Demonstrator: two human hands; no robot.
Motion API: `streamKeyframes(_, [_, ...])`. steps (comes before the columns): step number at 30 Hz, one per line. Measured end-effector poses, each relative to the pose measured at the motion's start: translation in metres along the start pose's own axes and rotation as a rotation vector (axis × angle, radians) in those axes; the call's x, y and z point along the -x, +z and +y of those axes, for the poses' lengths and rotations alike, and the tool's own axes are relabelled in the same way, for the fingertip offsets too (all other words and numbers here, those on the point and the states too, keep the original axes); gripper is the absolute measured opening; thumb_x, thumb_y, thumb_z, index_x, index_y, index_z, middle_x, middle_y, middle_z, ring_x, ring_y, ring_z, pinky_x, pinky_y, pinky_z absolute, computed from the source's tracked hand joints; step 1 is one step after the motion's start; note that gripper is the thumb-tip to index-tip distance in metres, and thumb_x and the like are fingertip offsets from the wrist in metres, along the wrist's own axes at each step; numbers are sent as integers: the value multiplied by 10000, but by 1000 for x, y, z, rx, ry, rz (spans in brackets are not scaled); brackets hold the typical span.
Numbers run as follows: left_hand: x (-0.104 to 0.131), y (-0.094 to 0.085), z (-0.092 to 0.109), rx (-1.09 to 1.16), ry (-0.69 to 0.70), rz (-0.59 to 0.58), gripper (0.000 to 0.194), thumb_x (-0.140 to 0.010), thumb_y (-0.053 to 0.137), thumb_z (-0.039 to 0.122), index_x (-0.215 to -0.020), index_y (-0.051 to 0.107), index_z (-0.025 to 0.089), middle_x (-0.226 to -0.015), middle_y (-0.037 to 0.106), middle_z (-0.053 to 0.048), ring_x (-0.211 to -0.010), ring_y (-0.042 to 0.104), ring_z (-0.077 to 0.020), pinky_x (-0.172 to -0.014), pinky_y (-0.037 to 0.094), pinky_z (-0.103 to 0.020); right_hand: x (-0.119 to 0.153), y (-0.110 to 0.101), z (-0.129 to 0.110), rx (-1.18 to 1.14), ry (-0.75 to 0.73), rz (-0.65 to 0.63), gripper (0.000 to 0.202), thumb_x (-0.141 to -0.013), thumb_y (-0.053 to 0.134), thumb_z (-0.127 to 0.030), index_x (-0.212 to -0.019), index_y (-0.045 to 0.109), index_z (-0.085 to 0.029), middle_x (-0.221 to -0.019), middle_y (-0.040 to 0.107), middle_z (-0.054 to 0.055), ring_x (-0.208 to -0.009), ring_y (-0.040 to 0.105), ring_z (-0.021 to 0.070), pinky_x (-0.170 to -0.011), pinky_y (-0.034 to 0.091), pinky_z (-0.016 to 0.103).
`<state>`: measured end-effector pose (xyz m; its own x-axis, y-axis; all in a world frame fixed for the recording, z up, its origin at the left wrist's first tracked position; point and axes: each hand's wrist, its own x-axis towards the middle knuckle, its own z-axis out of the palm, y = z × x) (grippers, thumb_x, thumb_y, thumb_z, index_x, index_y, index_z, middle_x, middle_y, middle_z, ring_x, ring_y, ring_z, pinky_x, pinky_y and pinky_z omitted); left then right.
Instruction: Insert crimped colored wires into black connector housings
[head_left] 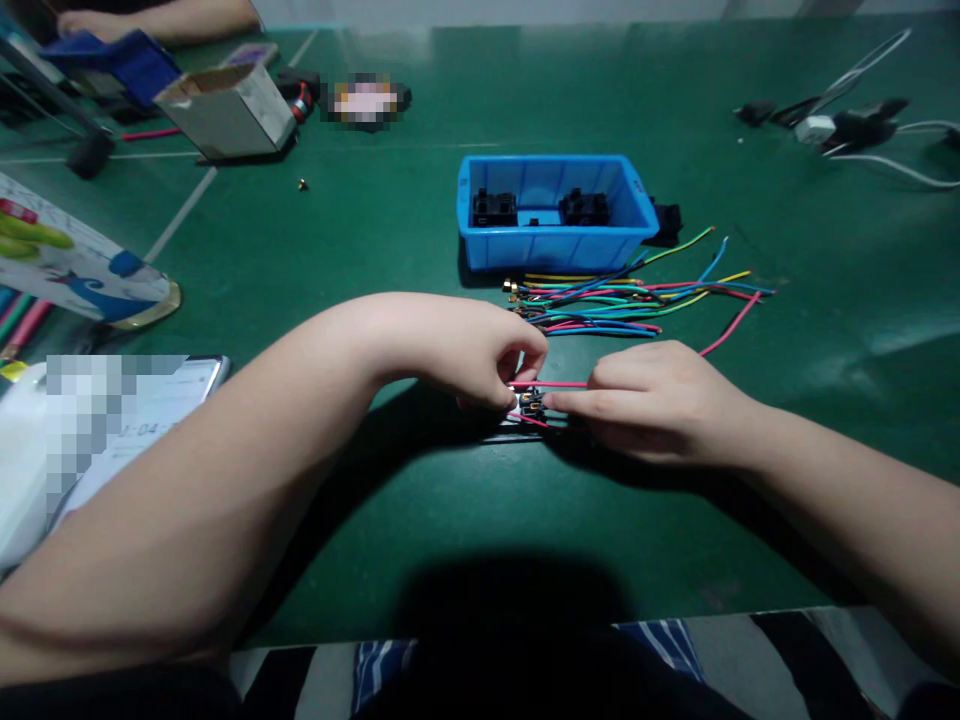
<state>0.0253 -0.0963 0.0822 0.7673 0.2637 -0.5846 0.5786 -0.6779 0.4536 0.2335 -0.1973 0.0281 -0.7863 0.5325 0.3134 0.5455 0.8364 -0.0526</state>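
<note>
With both hands meeting mid-table, head cam has the small black part point(532, 404) btwn fingertips: L hand point(491, 355) pinches its left end, R hand point(652, 400) index pokes its right edge, other fingers curled, grip can't tell. Orangey bits inside, red wires point(551, 384) alongside. Loose wires point(600, 303) & blue bin point(559, 250) beyond; green tabletop point(525, 520) stretches nearer the body.

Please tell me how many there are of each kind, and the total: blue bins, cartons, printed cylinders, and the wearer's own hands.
Blue bins: 2 (middle bin, upper-left bin)
Cartons: 1 (carton)
Printed cylinders: 1 (cylinder)
Own hands: 2 (left hand, right hand)
Total: 6
</note>
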Motion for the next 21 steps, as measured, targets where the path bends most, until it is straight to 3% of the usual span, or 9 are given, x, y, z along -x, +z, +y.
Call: streamKeyframes(21, [-10,4,-9,212,32,-69,174,-779,601,292,-937,581,221,-691,614,47,-617,592,-122,-594,409,-220,4,2,0,-9,4,18,313,-949,467,-202,-1229,597,-249,-679,568,-9,-582,488,132,-564,296,319])
